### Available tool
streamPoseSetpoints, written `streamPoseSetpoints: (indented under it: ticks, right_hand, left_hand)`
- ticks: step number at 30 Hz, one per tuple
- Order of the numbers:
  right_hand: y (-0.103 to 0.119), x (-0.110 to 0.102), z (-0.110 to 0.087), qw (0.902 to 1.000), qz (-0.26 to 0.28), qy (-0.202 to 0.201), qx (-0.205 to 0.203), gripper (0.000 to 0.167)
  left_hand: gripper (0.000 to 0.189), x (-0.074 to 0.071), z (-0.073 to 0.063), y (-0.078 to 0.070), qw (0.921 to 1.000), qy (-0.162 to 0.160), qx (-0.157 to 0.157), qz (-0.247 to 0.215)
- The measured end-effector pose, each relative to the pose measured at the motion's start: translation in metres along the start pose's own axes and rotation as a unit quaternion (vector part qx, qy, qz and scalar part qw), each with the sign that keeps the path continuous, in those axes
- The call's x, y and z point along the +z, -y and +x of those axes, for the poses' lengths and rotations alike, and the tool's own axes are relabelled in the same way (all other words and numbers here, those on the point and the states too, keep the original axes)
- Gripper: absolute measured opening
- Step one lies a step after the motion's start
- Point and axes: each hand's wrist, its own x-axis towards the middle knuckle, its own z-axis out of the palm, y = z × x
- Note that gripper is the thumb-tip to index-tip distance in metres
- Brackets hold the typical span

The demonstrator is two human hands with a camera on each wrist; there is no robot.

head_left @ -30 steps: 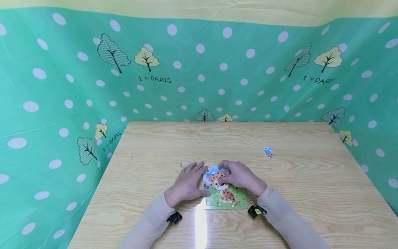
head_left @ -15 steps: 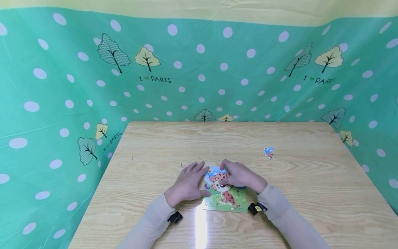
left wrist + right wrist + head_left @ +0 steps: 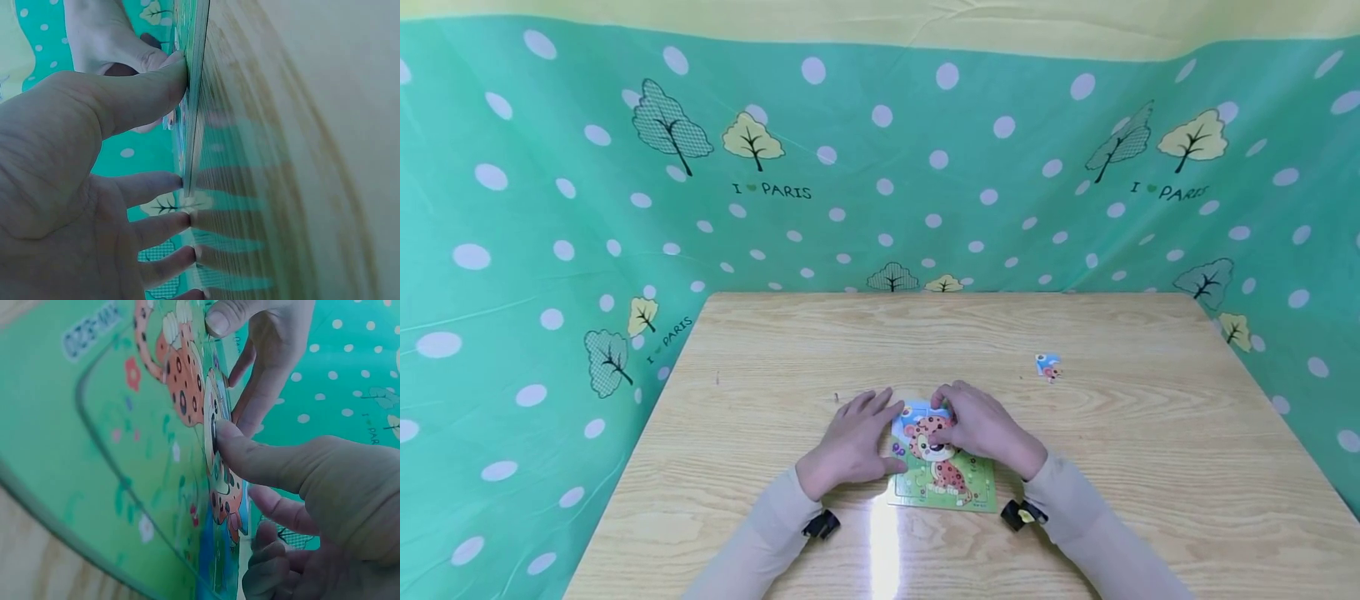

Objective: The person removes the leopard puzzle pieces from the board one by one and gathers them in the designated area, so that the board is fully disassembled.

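Hands, bare, qty 2. L hand (image 3: pixel 854 440): fingers spread, touching jigsaw (image 3: pixel 947 482) at 9 o'clock. R hand (image 3: pixel 981 425): fingers bent, thumb & index pinching jigsaw's 12 o'clock part; exact pc can't tell. Jigsaw: leopard pic, on wood table (image 3: pixel 775 367), betw. hands. Loose pc (image 3: pixel 1048 367), qty 1: approx. 2 o'clock of jigsaw, well apart. Backdrop (image 3: pixel 850 108): teal, dotted.

head: high, forward-down, far | left wrist: close, seemingly edge-on | right wrist: close, oblique | shared: puzzle (image 3: pixel 946 477)
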Motion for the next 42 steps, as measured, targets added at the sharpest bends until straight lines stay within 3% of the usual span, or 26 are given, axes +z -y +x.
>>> streamPoseSetpoints:
  ticks: [7,15,25,33,42]
  right_hand:
    - [-0.004,0.002,0.004,0.9992,0.037,-0.008,-0.008,0.037]
    - [-0.029,-0.002,0.005,0.9874,0.138,-0.002,-0.078,0.014]
    - [-0.042,0.002,0.013,0.9787,0.199,-0.049,-0.017,0.017]
    - [-0.048,0.002,0.016,0.9695,0.244,-0.027,-0.008,0.024]
    - [-0.051,0.000,0.015,0.9616,0.271,-0.026,0.031,0.032]
  left_hand:
    - [0.097,0.000,0.000,0.001,1.0000,-0.002,0.000,0.001]
    - [0.098,0.000,0.000,-0.001,1.0000,0.000,-0.002,0.008]
    - [0.097,0.000,-0.003,-0.008,0.9996,0.001,-0.005,0.028]
    - [0.088,0.003,-0.002,-0.009,0.9994,0.004,0.021,0.026]
    - [0.081,0.003,-0.003,-0.009,0.9986,0.011,0.042,0.031]
